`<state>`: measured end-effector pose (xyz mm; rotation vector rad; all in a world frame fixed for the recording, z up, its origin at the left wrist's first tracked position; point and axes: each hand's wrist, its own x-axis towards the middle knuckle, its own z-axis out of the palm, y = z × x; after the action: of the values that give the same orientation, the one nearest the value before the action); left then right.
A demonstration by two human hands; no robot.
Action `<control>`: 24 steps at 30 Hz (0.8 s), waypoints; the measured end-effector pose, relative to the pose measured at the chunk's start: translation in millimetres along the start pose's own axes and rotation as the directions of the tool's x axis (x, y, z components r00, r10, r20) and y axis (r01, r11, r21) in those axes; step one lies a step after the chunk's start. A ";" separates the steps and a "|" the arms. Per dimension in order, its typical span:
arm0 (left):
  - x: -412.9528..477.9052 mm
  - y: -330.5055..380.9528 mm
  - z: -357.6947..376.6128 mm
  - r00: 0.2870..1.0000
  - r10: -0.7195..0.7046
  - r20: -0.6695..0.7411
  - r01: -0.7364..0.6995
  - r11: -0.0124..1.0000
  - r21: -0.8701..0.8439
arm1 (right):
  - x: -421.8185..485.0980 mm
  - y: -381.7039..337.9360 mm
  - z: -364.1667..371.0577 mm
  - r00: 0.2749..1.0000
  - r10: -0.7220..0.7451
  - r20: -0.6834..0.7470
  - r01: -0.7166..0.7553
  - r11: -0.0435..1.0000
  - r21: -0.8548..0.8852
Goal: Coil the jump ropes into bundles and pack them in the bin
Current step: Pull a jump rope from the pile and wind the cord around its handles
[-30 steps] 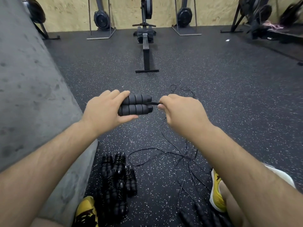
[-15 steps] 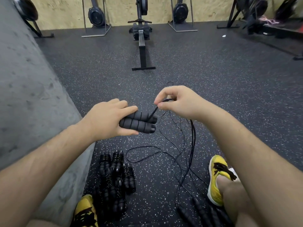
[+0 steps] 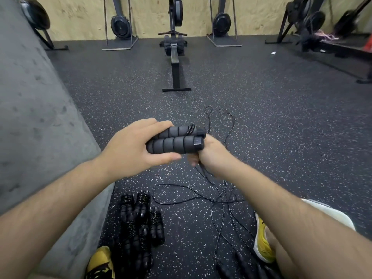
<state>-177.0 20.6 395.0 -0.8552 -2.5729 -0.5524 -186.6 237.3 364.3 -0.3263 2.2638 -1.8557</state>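
My left hand point(image 3: 132, 150) grips two black foam jump rope handles point(image 3: 177, 142) side by side, held level above the floor. A few turns of thin black cord point(image 3: 190, 129) lie round the upper handle. My right hand point(image 3: 209, 156) sits just under the handles' right ends and pinches the cord, which trails down to the floor. Loose cord point(image 3: 219, 200) sprawls in loops on the speckled floor below and ahead. A pile of several coiled rope bundles point(image 3: 138, 224) lies on the floor at lower left. No bin is in view.
A grey concrete wall point(image 3: 36, 121) runs along the left. My yellow shoes point(image 3: 261, 244) flank the pile and cord. More black handles point(image 3: 241, 264) lie at the bottom edge. A rowing machine point(image 3: 175, 57) stands ahead, with other gym machines along the plywood wall.
My right hand has swung from above the handles down under their right ends, carrying the cord round them. The handles have risen slightly and the cord wraps now show on the upper handle.
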 end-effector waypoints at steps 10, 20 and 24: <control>8.4 -25.9 6.8 0.988 -0.076 -0.136 0.137 0.840 0.525 | -24.0 -16.6 39.2 0.999 0.029 0.032 -0.011 0.886 -0.464; 1.6 -33.4 15.3 1.000 -0.016 -0.020 0.025 0.777 0.629 | -35.6 -42.1 -2.2 0.946 -0.282 0.157 0.251 0.338 -0.907; -2.9 -24.0 21.4 0.994 0.106 0.031 -0.105 0.809 0.578 | -24.9 -40.4 -26.4 0.899 -0.390 0.201 0.309 0.239 -0.920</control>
<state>-194.7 11.6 369.5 -0.7575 -2.4420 0.2707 -168.5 261.6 409.3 -1.0162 3.2838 -0.2740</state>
